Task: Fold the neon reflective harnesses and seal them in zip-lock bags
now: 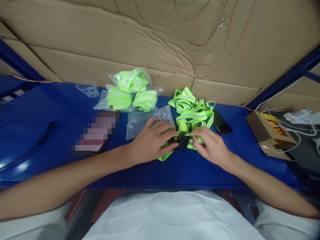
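Reflective green strap (194, 115) lies bunched on the blue table (200, 173); from here I see the left hand (155, 140) pinching its black buckle (183, 142), the right hand (212, 145) grasping strap beside it. I judge buckle work underway, calling next for steady alignment.
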Demonstrator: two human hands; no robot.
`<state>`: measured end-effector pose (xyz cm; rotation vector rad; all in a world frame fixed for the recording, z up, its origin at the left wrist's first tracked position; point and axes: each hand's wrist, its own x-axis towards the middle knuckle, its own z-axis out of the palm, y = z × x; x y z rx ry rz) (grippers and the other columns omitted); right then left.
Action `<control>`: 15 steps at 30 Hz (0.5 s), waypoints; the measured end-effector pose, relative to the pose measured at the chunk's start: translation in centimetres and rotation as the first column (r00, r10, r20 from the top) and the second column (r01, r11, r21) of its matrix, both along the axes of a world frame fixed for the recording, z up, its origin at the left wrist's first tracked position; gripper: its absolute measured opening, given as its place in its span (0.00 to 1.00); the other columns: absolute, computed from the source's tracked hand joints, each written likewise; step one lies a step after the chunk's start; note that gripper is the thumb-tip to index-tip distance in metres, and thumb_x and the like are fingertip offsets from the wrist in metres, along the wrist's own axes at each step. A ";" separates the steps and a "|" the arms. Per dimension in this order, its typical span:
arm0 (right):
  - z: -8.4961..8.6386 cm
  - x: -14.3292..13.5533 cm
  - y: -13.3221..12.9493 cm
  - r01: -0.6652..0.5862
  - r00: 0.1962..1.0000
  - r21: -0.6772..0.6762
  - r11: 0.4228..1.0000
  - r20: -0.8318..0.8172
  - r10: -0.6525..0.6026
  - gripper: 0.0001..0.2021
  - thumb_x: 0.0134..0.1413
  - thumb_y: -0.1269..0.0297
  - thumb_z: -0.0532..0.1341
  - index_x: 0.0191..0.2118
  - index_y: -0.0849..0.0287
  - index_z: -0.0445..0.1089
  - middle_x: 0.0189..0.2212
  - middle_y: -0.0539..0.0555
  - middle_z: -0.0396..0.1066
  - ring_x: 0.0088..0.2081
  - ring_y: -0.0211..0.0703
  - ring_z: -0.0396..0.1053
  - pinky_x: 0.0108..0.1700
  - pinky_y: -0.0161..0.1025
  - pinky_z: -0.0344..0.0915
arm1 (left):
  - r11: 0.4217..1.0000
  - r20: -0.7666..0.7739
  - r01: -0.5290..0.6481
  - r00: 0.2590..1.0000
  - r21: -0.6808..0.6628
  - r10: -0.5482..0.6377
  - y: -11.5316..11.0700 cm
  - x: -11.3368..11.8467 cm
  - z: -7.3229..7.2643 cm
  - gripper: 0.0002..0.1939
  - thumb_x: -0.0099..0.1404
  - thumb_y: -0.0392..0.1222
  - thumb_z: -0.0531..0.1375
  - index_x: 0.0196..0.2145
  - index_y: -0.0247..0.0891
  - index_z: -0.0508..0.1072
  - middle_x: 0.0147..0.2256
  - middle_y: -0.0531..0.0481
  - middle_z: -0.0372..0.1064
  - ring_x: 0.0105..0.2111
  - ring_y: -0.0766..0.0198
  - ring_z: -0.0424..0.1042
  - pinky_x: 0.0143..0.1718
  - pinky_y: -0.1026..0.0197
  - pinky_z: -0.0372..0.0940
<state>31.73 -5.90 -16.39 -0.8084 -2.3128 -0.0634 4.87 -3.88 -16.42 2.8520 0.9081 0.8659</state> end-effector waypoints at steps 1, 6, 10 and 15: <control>-0.1 -0.1 0.0 -0.008 1.000 -0.017 1.000 -0.023 0.007 0.10 0.65 0.77 0.59 0.48 0.58 0.68 0.43 0.56 0.76 0.44 0.42 0.76 0.48 0.38 0.73 | 0.992 -0.064 0.009 0.998 0.122 -0.001 -0.3 0.1 -0.1 0.14 0.74 0.50 0.59 0.50 0.40 0.75 0.52 0.45 0.75 0.52 0.52 0.74 0.61 0.44 0.58; -0.1 -0.3 -0.1 -0.066 0.992 -0.113 0.991 -0.112 0.054 0.11 0.66 0.78 0.58 0.48 0.56 0.68 0.41 0.54 0.74 0.43 0.40 0.74 0.47 0.36 0.72 | 0.953 -0.246 0.014 0.967 0.302 0.064 -1.2 0.7 -0.3 0.14 0.71 0.46 0.62 0.51 0.38 0.74 0.57 0.43 0.72 0.56 0.50 0.71 0.62 0.40 0.57; 0.2 -0.5 -0.1 -0.119 0.983 -0.187 0.975 -0.158 0.090 0.09 0.68 0.77 0.57 0.46 0.55 0.66 0.39 0.53 0.71 0.41 0.38 0.71 0.45 0.36 0.69 | 0.940 -0.238 -0.008 0.967 0.340 0.095 -0.8 0.8 -0.3 0.12 0.71 0.42 0.61 0.48 0.35 0.75 0.53 0.44 0.75 0.52 0.52 0.73 0.59 0.44 0.62; 0.1 -0.6 -0.5 -0.153 0.976 -0.248 0.957 -0.192 0.107 0.08 0.69 0.76 0.56 0.45 0.55 0.64 0.40 0.52 0.69 0.41 0.38 0.69 0.46 0.37 0.67 | 0.879 -0.203 0.024 0.975 0.477 0.084 -0.6 0.6 -0.1 0.08 0.72 0.38 0.59 0.45 0.35 0.77 0.50 0.45 0.76 0.51 0.54 0.74 0.61 0.44 0.62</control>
